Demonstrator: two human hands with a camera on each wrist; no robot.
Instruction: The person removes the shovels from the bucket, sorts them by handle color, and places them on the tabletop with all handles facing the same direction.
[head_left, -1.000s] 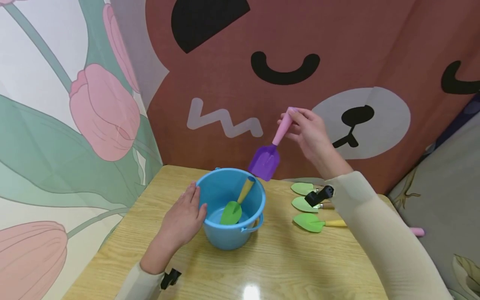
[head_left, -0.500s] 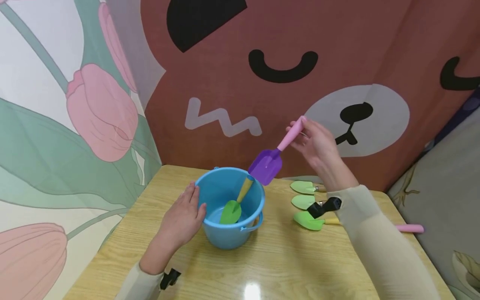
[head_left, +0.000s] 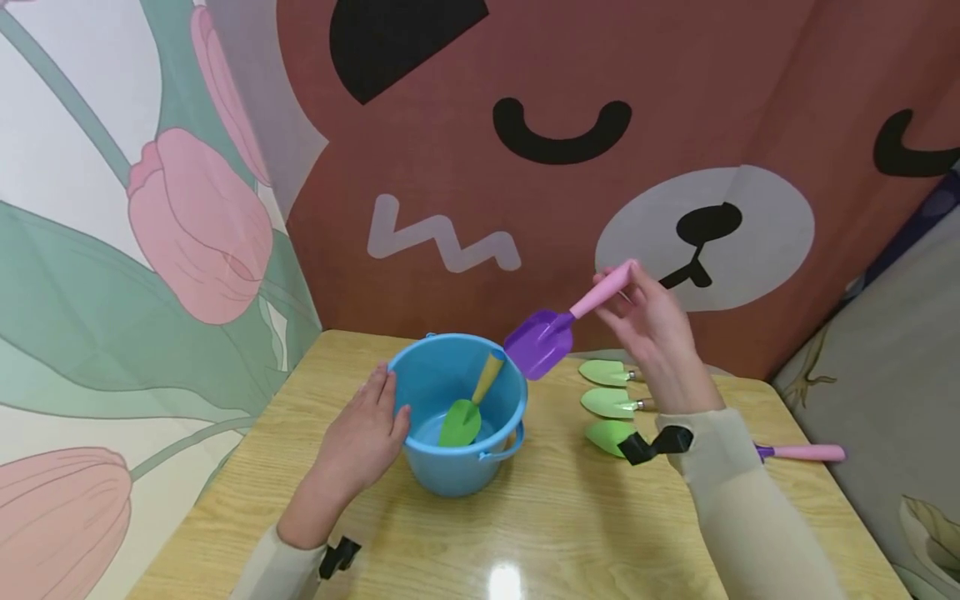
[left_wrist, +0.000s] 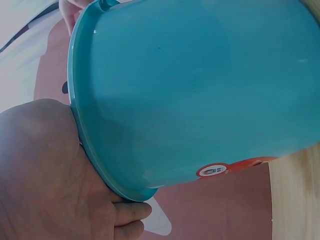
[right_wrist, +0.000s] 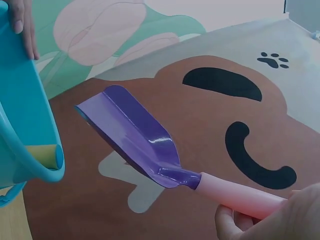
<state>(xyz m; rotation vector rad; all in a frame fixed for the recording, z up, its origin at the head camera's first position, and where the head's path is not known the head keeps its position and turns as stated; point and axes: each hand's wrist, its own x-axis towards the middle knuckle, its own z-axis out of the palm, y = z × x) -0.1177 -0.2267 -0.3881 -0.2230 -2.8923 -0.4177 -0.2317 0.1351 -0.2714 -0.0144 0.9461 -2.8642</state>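
Observation:
My right hand (head_left: 652, 321) pinches the pink handle of a purple toy shovel (head_left: 540, 342), holding it in the air just right of the bucket's rim. In the right wrist view the shovel's (right_wrist: 135, 137) scoop points toward the bucket. The blue bucket (head_left: 457, 475) stands upright on the table with its side handle hanging down. Inside it, a green trowel (head_left: 461, 423) with a yellow handle leans against the wall. With fingers extended, my left hand (head_left: 363, 437) rests against the left side of the bucket's rim; its palm touches the rim (left_wrist: 82, 130) in the left wrist view.
To the right on the wooden table (head_left: 555, 533) lie two pale green trowels (head_left: 603, 372) and a brighter green trowel (head_left: 609, 435), partly behind my right wrist. A pink-handled tool (head_left: 806, 452) reaches the table's right edge. A printed cloth (head_left: 450, 300) hangs close behind.
My right hand has moved right and down with the shovel, which has tilted from steep to flatter. The left hand and bucket have stayed in place.

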